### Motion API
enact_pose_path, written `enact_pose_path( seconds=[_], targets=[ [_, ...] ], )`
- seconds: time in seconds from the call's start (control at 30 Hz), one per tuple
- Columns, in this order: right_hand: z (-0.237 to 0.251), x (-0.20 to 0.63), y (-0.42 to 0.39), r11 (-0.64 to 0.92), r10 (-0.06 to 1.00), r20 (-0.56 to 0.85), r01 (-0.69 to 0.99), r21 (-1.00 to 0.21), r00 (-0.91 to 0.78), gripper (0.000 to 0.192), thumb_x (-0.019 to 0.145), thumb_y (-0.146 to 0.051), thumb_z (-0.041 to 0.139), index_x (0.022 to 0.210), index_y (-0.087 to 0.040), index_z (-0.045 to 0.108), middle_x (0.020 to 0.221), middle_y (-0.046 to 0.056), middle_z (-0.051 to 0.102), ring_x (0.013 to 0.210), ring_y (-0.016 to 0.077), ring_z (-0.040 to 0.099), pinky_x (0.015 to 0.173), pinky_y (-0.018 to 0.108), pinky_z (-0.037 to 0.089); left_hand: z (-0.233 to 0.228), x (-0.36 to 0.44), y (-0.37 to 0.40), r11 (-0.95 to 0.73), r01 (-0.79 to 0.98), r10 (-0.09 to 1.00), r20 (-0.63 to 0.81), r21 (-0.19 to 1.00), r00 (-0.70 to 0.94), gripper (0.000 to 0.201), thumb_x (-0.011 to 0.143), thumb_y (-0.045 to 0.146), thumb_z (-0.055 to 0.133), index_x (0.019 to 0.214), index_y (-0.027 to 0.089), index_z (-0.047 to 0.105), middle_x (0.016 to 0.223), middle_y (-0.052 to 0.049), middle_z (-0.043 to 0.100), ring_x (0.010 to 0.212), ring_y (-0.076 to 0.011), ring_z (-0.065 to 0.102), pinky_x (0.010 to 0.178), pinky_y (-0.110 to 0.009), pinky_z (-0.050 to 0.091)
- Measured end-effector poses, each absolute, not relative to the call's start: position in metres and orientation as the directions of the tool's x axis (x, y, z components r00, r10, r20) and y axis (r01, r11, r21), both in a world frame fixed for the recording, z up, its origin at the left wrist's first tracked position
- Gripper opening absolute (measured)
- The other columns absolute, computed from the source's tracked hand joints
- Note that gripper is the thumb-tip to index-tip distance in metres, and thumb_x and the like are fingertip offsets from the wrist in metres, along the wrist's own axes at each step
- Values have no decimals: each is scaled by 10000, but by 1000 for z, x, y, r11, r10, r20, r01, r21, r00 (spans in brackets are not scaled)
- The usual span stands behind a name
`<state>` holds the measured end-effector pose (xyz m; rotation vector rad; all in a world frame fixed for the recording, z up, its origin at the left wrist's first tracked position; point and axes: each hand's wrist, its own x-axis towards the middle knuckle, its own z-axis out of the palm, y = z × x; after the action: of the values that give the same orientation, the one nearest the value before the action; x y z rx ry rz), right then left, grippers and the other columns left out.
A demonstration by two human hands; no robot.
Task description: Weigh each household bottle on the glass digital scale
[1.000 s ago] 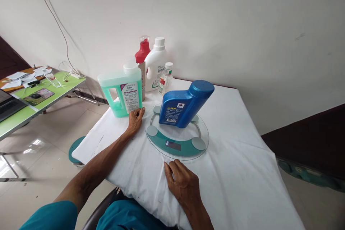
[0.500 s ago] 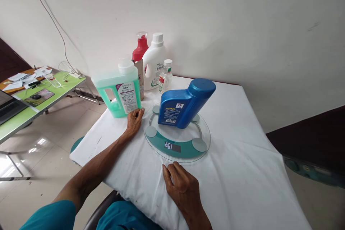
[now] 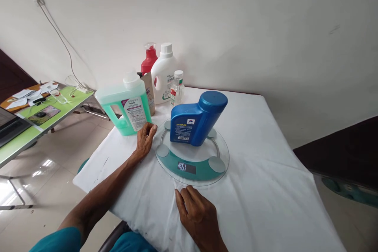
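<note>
Head view: blue plastic angled-neck bottle (image 3: 195, 123) stands on round glass scale (image 3: 221, 165) (display lit); left hand (image 3: 144, 139) loosely curled beside green translucent jug (image 3: 125, 108), right hand (image 3: 196, 214) flat on white-clothed tabletop (image 3: 265, 173), neither grip holding anything. Weighing underway, bottle not yet removed.

Six containers are standing on the table: one blue bottle (image 3: 196, 120), one green jug (image 3: 124, 104), one red bottle (image 3: 148, 59), one white bottle (image 3: 163, 74), one clear bottle (image 3: 176, 88), one brown carton (image 3: 148, 90); one scale (image 3: 191, 153) is lying there; two hands, left (image 3: 145, 139) and right (image 3: 195, 212), are resting.
</note>
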<state>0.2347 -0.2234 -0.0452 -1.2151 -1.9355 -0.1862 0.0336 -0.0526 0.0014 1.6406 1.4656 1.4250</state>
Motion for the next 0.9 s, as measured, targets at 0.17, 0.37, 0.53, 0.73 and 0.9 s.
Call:
enact_pose_path(
  seconds=[0.17, 0.37, 0.53, 0.73, 0.9],
  targets=[
    [-49, 234, -222, 531, 663, 726, 798, -285, -182, 347, 1093, -135, 512, 760, -233, 520, 670, -27, 529, 538, 113, 503, 545, 284, 376, 32, 53, -44, -474, 300, 876, 477, 828, 68, 759, 802, 706, 796, 1329, 193, 608, 1186, -124, 703, 1095, -260, 666, 1005, -412, 520],
    [-53, 235, -222, 551, 660, 729, 776, -308, -179, 337, 1067, -97, 523, 759, -231, 522, 682, -22, 522, 558, 121, 518, 552, 277, 388, 58, 92, -32, -476, 176, 877, 450, 862, 169, 940, 660, 626, 946, 1423, 213, 586, 1409, -150, 664, 1277, -329, 658, 1092, -455, 538],
    [-53, 234, -220, 551, 648, 741, 780, -298, -174, 345, 1070, -101, 499, 753, -236, 528, 679, -16, 542, 557, 131, 539, 554, 282, 401, 61, 104, -27, -311, 117, 943, 292, 943, 157, 867, 574, 488, 1016, 1320, 205, 676, 1188, -96, 769, 1073, -287, 738, 925, -395, 608],
    [-53, 236, -219, 575, 622, 761, 767, -285, -184, 341, 1069, -100, 514, 754, -228, 541, 671, -17, 555, 566, 128, 568, 581, 270, 431, 60, 108, -26, -136, -54, 970, 145, 989, 197, 666, 537, 375, 1026, 1115, 172, 764, 1009, -80, 802, 932, -263, 758, 847, -381, 624],
    [-52, 239, -219, 590, 629, 748, 757, -281, -212, 347, 1086, -151, 546, 748, -230, 533, 651, -32, 531, 559, 119, 543, 596, 281, 411, 59, 113, -33, -136, -115, 981, 150, 984, 123, 668, 499, 338, 1041, 1098, 187, 790, 1007, -85, 806, 938, -284, 761, 846, -402, 629]
  ],
)
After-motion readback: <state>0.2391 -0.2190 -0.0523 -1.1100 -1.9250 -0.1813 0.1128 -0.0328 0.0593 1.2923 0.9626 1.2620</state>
